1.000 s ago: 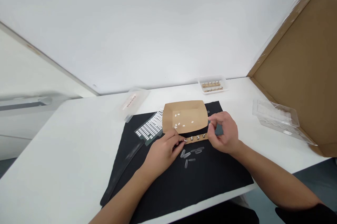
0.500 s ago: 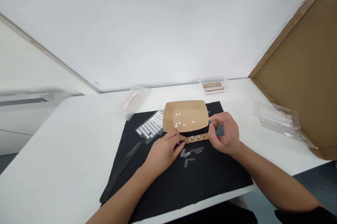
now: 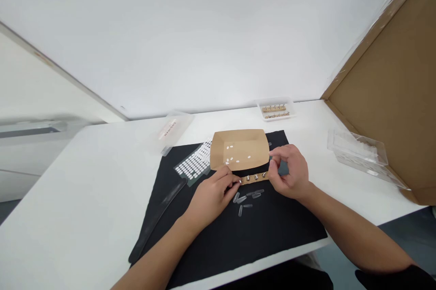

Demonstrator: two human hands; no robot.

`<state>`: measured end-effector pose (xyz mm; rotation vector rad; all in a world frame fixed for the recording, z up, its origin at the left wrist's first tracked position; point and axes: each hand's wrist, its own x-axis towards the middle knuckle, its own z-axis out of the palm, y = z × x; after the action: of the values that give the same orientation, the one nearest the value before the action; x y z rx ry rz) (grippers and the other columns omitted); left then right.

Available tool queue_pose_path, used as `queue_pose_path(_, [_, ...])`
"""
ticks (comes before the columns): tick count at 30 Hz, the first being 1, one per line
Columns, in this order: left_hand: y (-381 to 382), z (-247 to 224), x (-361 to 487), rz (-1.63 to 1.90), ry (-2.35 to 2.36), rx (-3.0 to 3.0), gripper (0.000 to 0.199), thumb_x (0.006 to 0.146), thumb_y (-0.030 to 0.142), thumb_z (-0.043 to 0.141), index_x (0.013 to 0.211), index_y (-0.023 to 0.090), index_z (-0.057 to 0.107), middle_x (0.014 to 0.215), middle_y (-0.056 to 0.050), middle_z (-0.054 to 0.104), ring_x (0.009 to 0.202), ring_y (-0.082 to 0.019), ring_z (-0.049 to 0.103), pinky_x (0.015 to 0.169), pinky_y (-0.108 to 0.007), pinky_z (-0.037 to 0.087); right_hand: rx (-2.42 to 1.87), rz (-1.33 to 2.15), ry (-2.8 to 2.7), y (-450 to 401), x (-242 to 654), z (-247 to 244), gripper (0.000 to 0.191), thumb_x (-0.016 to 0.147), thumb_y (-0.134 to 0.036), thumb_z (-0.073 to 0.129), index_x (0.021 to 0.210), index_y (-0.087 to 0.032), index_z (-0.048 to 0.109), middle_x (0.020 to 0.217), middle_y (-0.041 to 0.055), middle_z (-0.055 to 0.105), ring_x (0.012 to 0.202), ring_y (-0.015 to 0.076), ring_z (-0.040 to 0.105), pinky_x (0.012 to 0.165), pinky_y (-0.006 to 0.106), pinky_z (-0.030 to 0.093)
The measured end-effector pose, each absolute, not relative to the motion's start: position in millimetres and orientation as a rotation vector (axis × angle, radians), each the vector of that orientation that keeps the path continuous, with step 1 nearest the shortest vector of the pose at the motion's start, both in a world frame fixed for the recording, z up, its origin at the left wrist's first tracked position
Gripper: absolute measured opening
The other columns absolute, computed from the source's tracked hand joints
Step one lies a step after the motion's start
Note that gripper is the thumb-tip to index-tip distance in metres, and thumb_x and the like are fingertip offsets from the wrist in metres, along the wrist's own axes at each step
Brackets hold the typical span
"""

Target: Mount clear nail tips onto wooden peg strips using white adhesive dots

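Note:
A narrow wooden nail-tip stand point(image 3: 252, 178) with a row of metal studs lies on the black cloth point(image 3: 218, 249). At its left end, my left hand point(image 3: 214, 190) is closed, thumb and fingers pinching the strip near the last stud. My right hand point(image 3: 289, 172) curls around the opposite end, its thumb covering that end and its index finger near the tray's corner. Just below the stand, several clear false nail tips point(image 3: 241, 199) lie loose. Behind it, a brown paper tray point(image 3: 259, 137) holds several small white oval stickers point(image 3: 237, 161).
A sheet of white oval stickers point(image 3: 194, 162) lies left of the tray, with a black strap-like piece point(image 3: 160, 212) below. Farther back are a translucent lid point(image 3: 177, 128) and a plastic box point(image 3: 277, 116) of more stands. A clear box point(image 3: 357, 149) and cardboard point(image 3: 391, 90) stand right.
Both hands keep almost the same places at the ends of the stand. The whole view has shifted very slightly; nothing else visibly moves.

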<state>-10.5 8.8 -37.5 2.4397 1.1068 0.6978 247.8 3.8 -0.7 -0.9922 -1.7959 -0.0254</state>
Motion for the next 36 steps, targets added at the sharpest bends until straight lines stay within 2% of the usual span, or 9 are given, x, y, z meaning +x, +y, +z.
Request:
queue_pose_path(11, [7.9,-32.3,-11.9,0.645,1.113,2.437,0.019,0.106,0.023,0.054,0.102,0.020,0.073,0.094,-0.004,0.066,0.075,-0.013,0.064,0.065,-0.023,0.051,-0.984,-0.022,-1.797,3.8,247.4,-1.2,0.034,0.088,-0.010,0.059,0.118,-0.026,0.056,0.067,-0.0075,0.057,0.062,0.0168,0.059,0.075,0.038,0.051])
queue_pose_path(18, [7.1,-33.6,-10.8,0.640,1.138,2.400,0.017,0.106,0.021,0.055,0.101,0.019,0.071,0.094,-0.003,0.064,0.076,-0.014,0.064,0.067,-0.023,0.050,-0.949,-0.031,-1.841,5.7,247.2,-1.4,0.026,0.086,-0.006,0.059,0.103,-0.026,0.059,0.071,-0.0045,0.060,0.063,0.0163,0.058,0.071,0.036,0.048])
queue_pose_path(28, [7.3,-34.1,-10.5,0.637,1.149,2.388,0.019,0.106,0.024,0.056,0.101,0.020,0.074,0.093,-0.003,0.066,0.075,-0.013,0.064,0.065,-0.023,0.050,-0.944,-0.037,-1.873,7.7,246.6,-1.4,0.024,0.086,-0.005,0.059,0.100,-0.025,0.060,0.074,-0.0033,0.065,0.063,0.0157,0.057,0.071,0.036,0.047])
queue_pose_path(36, [1.8,-30.3,-9.9,0.665,1.176,2.429,0.015,0.100,0.035,0.069,0.107,0.021,0.073,0.094,-0.002,0.067,0.074,-0.014,0.067,0.067,-0.025,0.054,-0.946,-0.037,-1.882,7.9,246.8,-1.0,0.025,0.085,-0.005,0.059,0.100,-0.025,0.060,0.076,-0.0032,0.067,0.065,0.0163,0.060,0.071,0.036,0.047])
